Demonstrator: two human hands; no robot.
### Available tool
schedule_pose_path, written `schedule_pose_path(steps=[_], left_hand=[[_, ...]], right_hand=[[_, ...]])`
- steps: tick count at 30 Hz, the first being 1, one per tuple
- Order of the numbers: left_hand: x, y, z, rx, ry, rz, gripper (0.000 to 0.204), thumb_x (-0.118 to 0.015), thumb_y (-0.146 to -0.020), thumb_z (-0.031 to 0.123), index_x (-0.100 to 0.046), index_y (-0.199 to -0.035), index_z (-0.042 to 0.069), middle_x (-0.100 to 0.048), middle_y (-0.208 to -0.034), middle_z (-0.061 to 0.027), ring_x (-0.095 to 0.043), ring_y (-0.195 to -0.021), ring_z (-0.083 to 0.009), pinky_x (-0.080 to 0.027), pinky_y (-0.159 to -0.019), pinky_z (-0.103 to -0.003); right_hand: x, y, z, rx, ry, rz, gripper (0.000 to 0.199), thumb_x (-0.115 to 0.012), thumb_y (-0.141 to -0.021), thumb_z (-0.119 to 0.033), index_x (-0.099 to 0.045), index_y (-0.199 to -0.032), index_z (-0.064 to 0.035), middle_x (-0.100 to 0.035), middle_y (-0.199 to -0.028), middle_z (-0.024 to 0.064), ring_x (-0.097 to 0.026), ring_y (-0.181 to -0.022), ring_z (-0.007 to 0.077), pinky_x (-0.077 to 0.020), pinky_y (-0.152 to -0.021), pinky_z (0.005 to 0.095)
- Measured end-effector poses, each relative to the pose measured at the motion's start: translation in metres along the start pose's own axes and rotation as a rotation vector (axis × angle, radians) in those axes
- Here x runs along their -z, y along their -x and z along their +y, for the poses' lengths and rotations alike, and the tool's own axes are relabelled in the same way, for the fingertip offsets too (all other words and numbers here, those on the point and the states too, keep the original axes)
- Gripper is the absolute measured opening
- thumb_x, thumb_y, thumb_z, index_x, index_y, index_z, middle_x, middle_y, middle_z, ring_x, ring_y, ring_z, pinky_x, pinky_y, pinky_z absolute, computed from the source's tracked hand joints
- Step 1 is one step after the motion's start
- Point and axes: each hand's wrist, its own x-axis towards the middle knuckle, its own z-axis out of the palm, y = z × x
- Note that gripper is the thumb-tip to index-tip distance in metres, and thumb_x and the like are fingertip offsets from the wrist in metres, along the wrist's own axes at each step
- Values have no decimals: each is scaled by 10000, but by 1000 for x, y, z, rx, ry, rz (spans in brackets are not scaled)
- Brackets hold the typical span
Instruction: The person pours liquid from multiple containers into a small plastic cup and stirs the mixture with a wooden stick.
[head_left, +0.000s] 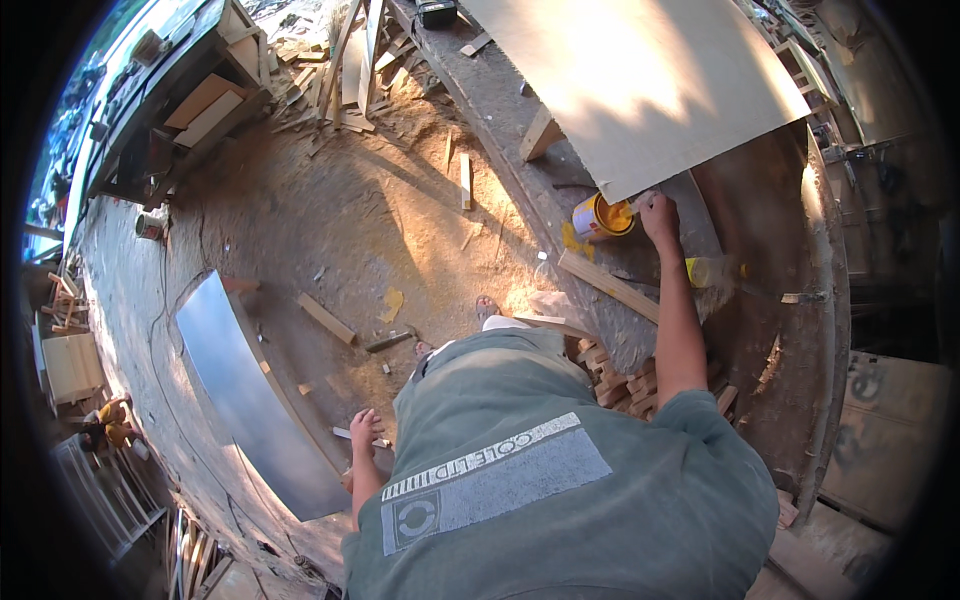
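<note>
Workshop yard, seen from above the person's head; a grey-green shirt point(560, 490) fills the near part of the view. The right hand point(658, 213) is stretched far out to the right, fist closed at the corner of a large pale plywood sheet point(640, 80); what it grips is too small to be made out. Just left of that hand an open yellow glue tin point(601, 217) is seen lying tilted on the grey workbench point(520, 150), with yellow smears beside it. A wooden batten point(608, 285) is laid across the bench near the tin, and a small yellow-capped bottle point(703, 271) is set to its right. Short wood offcuts point(625, 385) are stacked under the right arm. The left hand point(365, 428) hangs low on the left, fingers loosely curled, touching nothing clearly; whether anything is held cannot be told. Beside it a long curved sheet of grey metal point(250, 390) is laid on the dirt floor point(350, 220), where scraps of timber are scattered.
</note>
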Motion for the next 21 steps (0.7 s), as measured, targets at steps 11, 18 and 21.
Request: schedule_pose_path(steps=[11,18,21], left_hand=[[-28,-4,-7,16,-105,-86,462,-569,-921,284,-524,-1332,77,-680,-1011,-74,-636,-662,-154,-412,-515,-300],[-8,21,-11,-237,-248,48,473,-677,-848,263,-603,-1219,-21,-690,-934,-153,-674,-753,-218,-547,-603,-328],[-3,51,16,-256,-647,107,490,-663,-833,313,-613,-1228,28,-692,-1005,-190,-681,-869,-286,-540,-759,-397]], right_hand=[[-4,-10,-10,45,-91,36,271,-631,-857,-252,-677,-913,8,-669,-892,234,-642,-888,421,-504,-733,459],[1,-1,-15,181,-48,-87,264,-587,-800,-225,-636,-830,33,-635,-816,261,-616,-798,460,-469,-673,502],[0,5,-7,188,-197,-163,260,-622,-780,-141,-606,-843,110,-603,-708,284,-622,-715,444,-471,-643,437]])
